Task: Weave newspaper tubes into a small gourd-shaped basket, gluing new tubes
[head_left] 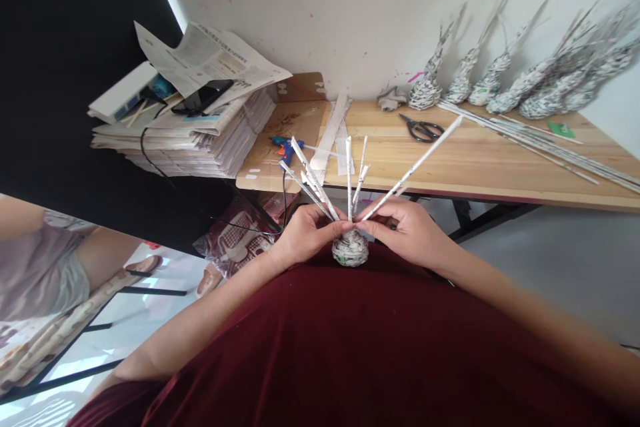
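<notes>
The bulb [350, 255] is sitting just in front of the table's near edge, low against a dark red garment, and both hands are closing on its top. The left hand [306, 232] is pinching the rim where the left spokes are rising; the right hand [406, 227] is pinching the rim at the foot of the long spoke [419, 164]. The two thumbs are nearly meeting over the bulb's mouth.

The bulb is looking light and fairly stiff, its tight coils probably giving a little under pressure. Its rough paper is unlikely to be slipping from bare fingers. The spokes [349, 177] are seeming more fragile, likely creasing if bent sharply, so the rim, where coils and spokes are crossing, is offering the surest hold; the round belly is suiting a cupped palm.

The spokes are fanning out as thin, straight tubes of rolled, printed paper. On the table [475, 167], smooth pale wood is showing its grain. Along the table's back, woven shapes [425, 90] are standing or leaning, ridged and round-bellied, with narrow necks. Slim paper sticks [545, 145] are lying across the table's right part, and black scissors [421, 128] are resting near its middle. At the table's left part, a blue glue gun [289, 148] is lying on brown cardboard [285, 117], beside a stack of newspapers [200, 150] with layered, uneven edges.
</notes>
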Demonstrator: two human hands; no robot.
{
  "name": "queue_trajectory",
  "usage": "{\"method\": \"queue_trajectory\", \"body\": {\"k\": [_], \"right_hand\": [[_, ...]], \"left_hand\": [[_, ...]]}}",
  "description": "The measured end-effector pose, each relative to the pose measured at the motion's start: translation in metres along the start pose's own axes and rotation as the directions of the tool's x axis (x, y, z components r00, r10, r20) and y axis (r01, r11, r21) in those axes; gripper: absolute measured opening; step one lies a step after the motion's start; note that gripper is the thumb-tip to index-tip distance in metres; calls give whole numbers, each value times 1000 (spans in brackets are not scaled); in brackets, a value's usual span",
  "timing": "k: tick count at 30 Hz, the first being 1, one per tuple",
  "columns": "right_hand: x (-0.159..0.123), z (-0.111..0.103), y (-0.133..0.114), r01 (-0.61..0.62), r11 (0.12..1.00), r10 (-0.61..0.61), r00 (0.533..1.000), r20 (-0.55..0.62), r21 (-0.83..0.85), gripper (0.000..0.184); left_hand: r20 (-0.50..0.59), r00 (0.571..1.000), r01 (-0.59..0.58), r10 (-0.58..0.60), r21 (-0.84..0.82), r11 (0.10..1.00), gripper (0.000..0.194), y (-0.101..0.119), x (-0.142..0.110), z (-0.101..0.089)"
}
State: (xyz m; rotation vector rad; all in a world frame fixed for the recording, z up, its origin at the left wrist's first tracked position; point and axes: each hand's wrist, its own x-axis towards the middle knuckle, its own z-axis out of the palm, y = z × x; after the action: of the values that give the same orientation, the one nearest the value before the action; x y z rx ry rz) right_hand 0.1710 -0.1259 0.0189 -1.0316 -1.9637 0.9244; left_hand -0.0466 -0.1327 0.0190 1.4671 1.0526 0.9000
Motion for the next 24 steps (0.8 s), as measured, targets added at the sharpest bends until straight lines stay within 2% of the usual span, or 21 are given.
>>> {"method": "queue_trajectory", "body": {"k": [4, 8, 13, 15, 18, 24], "right_hand": [[0, -3, -6, -88, 996, 88, 992, 91, -4, 22], [0, -6, -14, -216, 976, 210, 965, 156, 21, 26], [-1, -4, -10, -389, 910, 354, 908, 225, 141, 30], [0, -2, -6, -399, 894, 354, 908, 224, 203, 33], [2, 1, 0, -347, 891, 296, 933, 207, 292, 36], [4, 1, 3, -324, 885, 270, 942, 198, 336, 36]], "left_hand": [[33, 999, -1, 1, -6, 1000, 45, -2, 2, -3], [2, 1000, 1, -1, -69, 998, 51, -8, 3, -5], [38, 999, 43, -34, -244, 969, 43, -14, 4, -5], [33, 999, 47, -39, -306, 951, 41, -16, 5, -5], [0, 999, 35, -37, -337, 941, 39, -19, 7, -6], [-49, 999, -15, 2, -264, 965, 38, -18, 8, -9]]}}
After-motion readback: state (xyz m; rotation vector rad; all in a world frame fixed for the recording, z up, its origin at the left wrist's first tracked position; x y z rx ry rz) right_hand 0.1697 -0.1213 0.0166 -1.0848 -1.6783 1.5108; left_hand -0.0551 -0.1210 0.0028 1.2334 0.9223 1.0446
